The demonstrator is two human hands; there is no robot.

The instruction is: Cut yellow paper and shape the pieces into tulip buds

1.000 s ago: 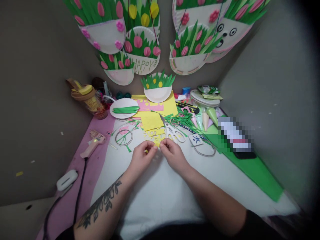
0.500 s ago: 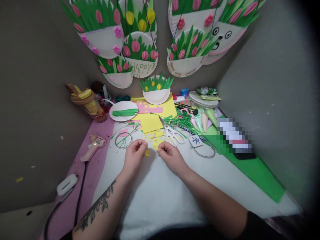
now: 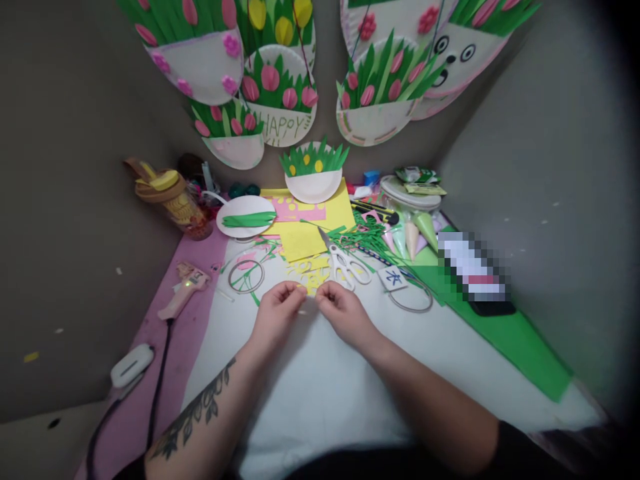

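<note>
My left hand (image 3: 277, 315) and my right hand (image 3: 341, 312) rest close together on the white table sheet (image 3: 320, 387), fingers curled in a pinch. Between the fingertips a small yellow paper scrap (image 3: 301, 290) shows at the left hand. What the right hand pinches is too small to make out. Just beyond the hands lie yellow paper cuttings (image 3: 313, 277), white-handled scissors (image 3: 343, 263) and a yellow paper sheet (image 3: 303, 240).
A pink glue gun (image 3: 183, 290) with its cord lies at the left. Paper plates (image 3: 246, 217), green paper strips (image 3: 367, 237), wire rings (image 3: 246, 275), a jar (image 3: 175, 200) and a green sheet (image 3: 505, 340) surround the work spot. Finished plate flower baskets (image 3: 280, 100) hang on the wall.
The hands, slightly apart half a second ago with a yellow piece at the left fingers, have drawn together again. The view shifted a little.
</note>
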